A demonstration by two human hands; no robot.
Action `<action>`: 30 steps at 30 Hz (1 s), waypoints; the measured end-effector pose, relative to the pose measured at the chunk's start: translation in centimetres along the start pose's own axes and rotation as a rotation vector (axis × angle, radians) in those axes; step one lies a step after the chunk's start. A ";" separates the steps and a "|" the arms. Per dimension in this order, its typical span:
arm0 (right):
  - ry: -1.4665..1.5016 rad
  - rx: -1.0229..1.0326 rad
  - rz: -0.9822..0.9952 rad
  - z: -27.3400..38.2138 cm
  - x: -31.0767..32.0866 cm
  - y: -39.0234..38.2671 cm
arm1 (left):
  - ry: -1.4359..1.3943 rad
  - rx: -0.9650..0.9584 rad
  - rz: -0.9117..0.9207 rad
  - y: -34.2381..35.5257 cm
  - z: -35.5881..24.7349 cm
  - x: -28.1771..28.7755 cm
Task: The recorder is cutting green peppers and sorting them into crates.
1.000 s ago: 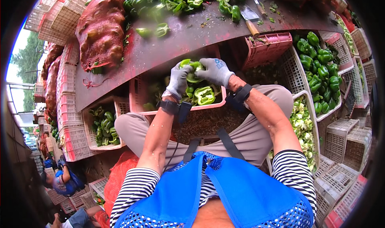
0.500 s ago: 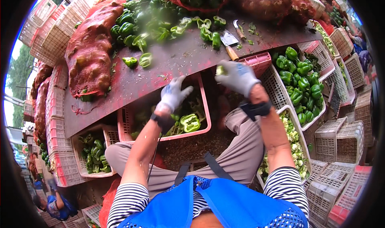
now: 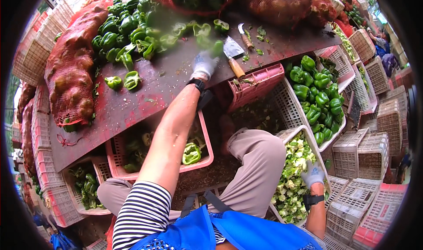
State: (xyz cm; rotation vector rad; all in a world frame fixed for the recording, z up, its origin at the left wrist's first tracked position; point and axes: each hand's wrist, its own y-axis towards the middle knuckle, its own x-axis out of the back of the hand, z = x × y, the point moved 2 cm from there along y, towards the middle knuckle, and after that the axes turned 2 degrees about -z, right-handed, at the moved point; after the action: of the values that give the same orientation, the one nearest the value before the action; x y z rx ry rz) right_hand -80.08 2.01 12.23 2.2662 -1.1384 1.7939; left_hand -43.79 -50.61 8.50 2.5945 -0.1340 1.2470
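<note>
My left hand [image 3: 205, 65], in a white glove, reaches over the dark table to the green pepper pieces [image 3: 202, 33]; motion smears its fingers, so its grip cannot be made out. At its fingertips is a blurred pepper piece [image 3: 218, 48]. My right hand [image 3: 313, 174], also gloved, is low at my right side over a crate of pale green pepper cores [image 3: 293, 173]. Its fingers look stretched out, with nothing visible in them. A cut pepper [image 3: 191, 153] lies in the pink-rimmed crate [image 3: 210, 146] under my left forearm.
On the table [image 3: 128, 111] lie a wide-bladed knife [image 3: 233, 49], a hooked knife [image 3: 245, 35] and a heap of peppers [image 3: 125, 24]. Red mesh sacks [image 3: 72, 69] line its edges. A crate of whole peppers [image 3: 315, 100] stands at right, stacked crates [image 3: 365, 153] beyond.
My left hand has moved from above the pink-rimmed crate up to the pepper pieces. My right hand, which held a pale green piece, has swung down to the crate of cores. The view has shifted.
</note>
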 end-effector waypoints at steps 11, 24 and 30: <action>0.831 0.525 -0.513 15.2 20.4 -0.6 | 0.112 -0.715 -0.445 -18.4 -1.0 16.6; 1.680 0.935 0.483 37.2 21.6 -8.8 | -1.125 -0.007 -0.080 -33.6 -1.1 23.3; 1.300 0.807 -0.150 41.5 19.3 -11.5 | -1.634 0.191 0.019 -34.7 -0.7 21.6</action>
State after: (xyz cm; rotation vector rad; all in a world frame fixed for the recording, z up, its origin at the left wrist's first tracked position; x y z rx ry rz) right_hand -38.05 -18.10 19.55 0.6792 0.0222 3.0650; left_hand -24.08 -16.44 19.08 2.9698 -0.3087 -1.1263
